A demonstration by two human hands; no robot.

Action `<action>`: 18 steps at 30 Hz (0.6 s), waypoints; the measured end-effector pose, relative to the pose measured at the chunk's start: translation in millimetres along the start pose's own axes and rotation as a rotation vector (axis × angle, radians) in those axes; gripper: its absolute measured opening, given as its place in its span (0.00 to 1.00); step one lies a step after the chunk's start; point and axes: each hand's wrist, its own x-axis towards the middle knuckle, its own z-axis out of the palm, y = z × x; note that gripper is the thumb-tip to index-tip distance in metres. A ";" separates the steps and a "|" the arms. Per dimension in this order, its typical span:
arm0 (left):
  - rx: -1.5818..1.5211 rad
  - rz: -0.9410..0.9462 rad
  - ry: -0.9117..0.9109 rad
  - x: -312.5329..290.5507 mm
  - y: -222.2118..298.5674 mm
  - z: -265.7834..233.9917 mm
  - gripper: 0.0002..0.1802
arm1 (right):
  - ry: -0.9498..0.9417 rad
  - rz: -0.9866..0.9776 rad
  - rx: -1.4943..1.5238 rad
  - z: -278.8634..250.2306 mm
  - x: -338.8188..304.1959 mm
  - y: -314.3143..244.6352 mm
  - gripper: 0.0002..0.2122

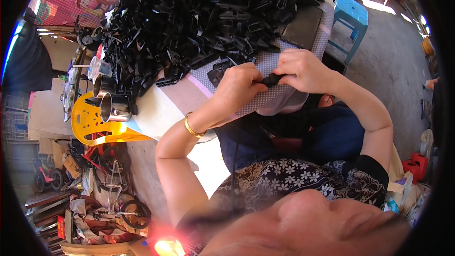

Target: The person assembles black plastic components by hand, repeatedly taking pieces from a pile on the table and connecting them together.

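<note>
Between both hands, just above the near edge of the cloth-covered table, is a small black plastic part. My left hand pinches one end of it between thumb and fingers. Its other end is gripped by my right hand, whose fingers are curled. The exact shape of the part is mostly hidden by my fingertips. A large heap of black plastic parts covers the far side of the table. A few loose black pieces lie beside my left hand.
A dark flat phone-like slab rests at the table's right. Two metal cups stand by the left edge, near a yellow plastic chair. Beyond the right side is a blue stool. Small bicycles and clutter fill the lower left.
</note>
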 end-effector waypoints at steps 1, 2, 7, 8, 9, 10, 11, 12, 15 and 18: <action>0.001 0.000 0.000 -0.4 -0.3 1.3 0.10 | 0.001 -0.001 0.000 1.4 -0.7 -0.1 0.10; 0.010 0.000 0.008 -1.4 -0.4 2.3 0.10 | 0.013 0.004 0.012 2.3 -1.6 0.2 0.10; 0.027 -0.045 0.019 4.5 2.5 -31.0 0.09 | -0.133 0.023 0.077 -18.9 1.7 -2.3 0.11; 0.139 -0.023 0.143 3.4 -3.5 -42.0 0.09 | -0.199 0.039 0.116 -26.0 -0.1 -3.7 0.12; 0.354 -0.093 0.268 0.1 -12.6 -51.0 0.08 | -0.263 0.054 0.157 -32.3 -1.8 -4.4 0.13; 0.581 -0.176 0.302 -3.2 -24.2 -61.2 0.09 | -0.358 0.154 0.204 -38.9 -1.8 -3.6 0.13; 0.719 -0.265 0.289 -7.0 -32.5 -69.1 0.09 | -0.358 0.154 0.205 -39.1 -0.2 -1.9 0.13; 0.774 -0.295 0.238 -8.0 -38.5 -73.3 0.08 | -0.330 0.177 0.228 -39.6 1.8 -0.3 0.13; 0.827 -0.317 0.192 -5.5 -48.6 -67.7 0.08 | -0.177 0.242 0.206 -21.5 8.8 10.0 0.13; 0.791 -0.247 0.234 -1.8 -43.7 -62.7 0.08 | 0.266 0.077 -0.318 4.1 11.8 26.2 0.16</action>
